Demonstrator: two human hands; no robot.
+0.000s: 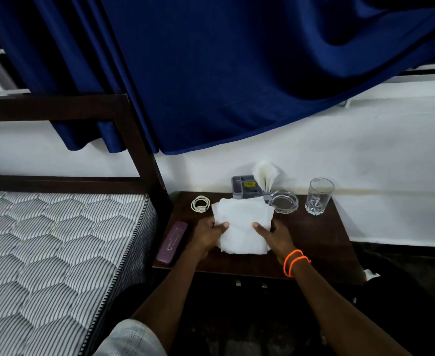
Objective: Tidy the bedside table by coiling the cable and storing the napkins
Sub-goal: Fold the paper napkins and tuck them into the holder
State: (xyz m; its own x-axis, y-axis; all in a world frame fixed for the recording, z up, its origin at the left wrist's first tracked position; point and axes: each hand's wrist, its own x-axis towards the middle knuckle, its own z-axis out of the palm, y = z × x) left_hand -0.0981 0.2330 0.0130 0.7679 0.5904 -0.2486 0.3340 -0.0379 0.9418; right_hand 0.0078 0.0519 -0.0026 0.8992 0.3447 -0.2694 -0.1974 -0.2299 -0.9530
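**A:** Both grips are closed on the napkins (242,224). The left hand (206,237) pinches the stack's left edge, thumb on top; the right hand (275,238) does the same on the right edge. The stack sits low over the front middle of the bench (321,242); I can't tell whether its near edge rests on the wood.

**B:** Looks loose to me. The sheets aren't squared, corners fan out at the back.

**A:** That's the risk. Only the two side edges are pinched, so if the hands tilt or spread, a middle sheet could slide out and drop off the front edge to the floor.

**B:** And where do they go?

**A:** I'd guess the grey holder (245,190) at the back, which already has napkins (265,173) standing in it. The slot looks narrow for a flat, wide stack, so it may need folding first, or it will crumple going in.

**B:** What's near that path?

**A:** The ashtray (284,201) sits just beside the holder, and the glass (317,196) stands near it on the right. A right wrist swinging wide could knock the glass over.

**B:** The cable?

**A:** The cable (200,204) lies coiled at the back left, apart from the stack. A sweeping left forearm might drag it loose, or nudge the purple case (172,244) off the left edge.
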